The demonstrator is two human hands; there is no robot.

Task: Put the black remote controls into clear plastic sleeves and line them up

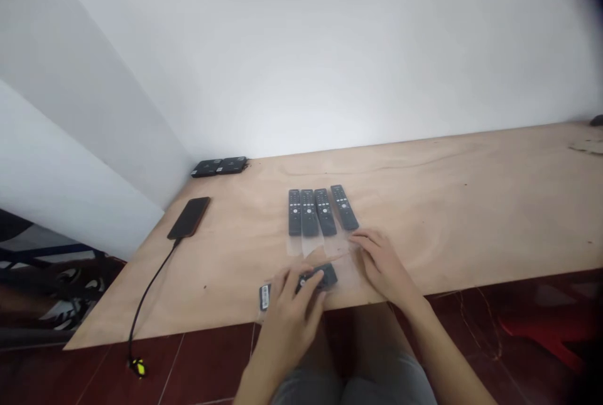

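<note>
My left hand [294,304] curls over a dark remote control [328,272] near the table's front edge, thumb and fingers on it. Beside that hand, the end of a dark piece with a white label [264,297] sticks out; my fingers hide how it lies. My right hand [379,264] is open, its fingers stretched toward the lower end of a slightly tilted remote [345,207] and touching the clear plastic there. Several remotes, including one at the left [294,212], form a row with buttons up. Clear plastic sleeves [313,245] extend below them.
A phone [189,216] lies on the left of the wooden table [447,204], its black cable [146,295] hanging over the edge. Two flat black boxes [230,165] are in the back left corner by the white wall. A red object [541,329] is below at right.
</note>
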